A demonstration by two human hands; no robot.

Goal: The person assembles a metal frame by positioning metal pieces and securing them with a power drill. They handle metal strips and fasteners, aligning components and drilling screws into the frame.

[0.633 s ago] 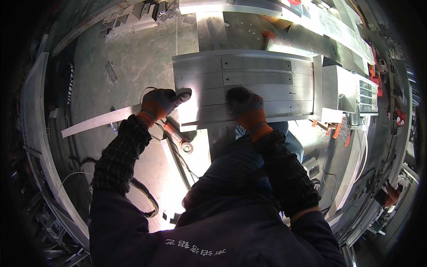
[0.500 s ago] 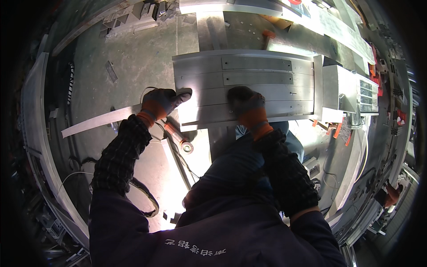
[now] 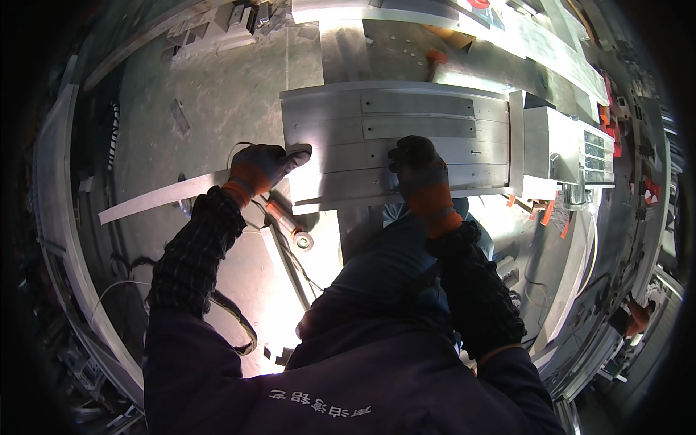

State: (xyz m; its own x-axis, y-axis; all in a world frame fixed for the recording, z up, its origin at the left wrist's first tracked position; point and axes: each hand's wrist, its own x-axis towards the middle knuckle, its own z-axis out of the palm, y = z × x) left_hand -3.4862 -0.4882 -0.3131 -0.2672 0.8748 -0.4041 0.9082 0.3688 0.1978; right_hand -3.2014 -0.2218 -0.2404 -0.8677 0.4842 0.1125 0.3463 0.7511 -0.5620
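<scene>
A grey metal panel (image 3: pixel 333 156) made of side-by-side planks lies in front of me, two narrow plates (image 3: pixel 418 129) with small holes set on its far half. My left hand (image 3: pixel 267 165), in a grey and orange glove, is closed beside the panel's left edge, thumb toward the panel; whatever it grips is hidden. Behind that wrist ends a long pale strip (image 3: pixel 163 196); whether the hand holds it cannot be told. Over the panel's near part is my gloved right hand (image 3: pixel 420 170), fingers curled inward, their contents not visible. A small hole shows in the panel just left of it.
Below my left hand lies an orange-red power tool (image 3: pixel 285 217) with a round head, cables around it. A pale metal box (image 3: pixel 552 143) stands beyond the panel's right end. Metal offcuts (image 3: pixel 217 32) lie at the far left. A long beam (image 3: pixel 94 290) runs along the left side.
My right hand has shifted right across the panel and turned more upright, uncovering a small hole. The left hand has hardly moved.
</scene>
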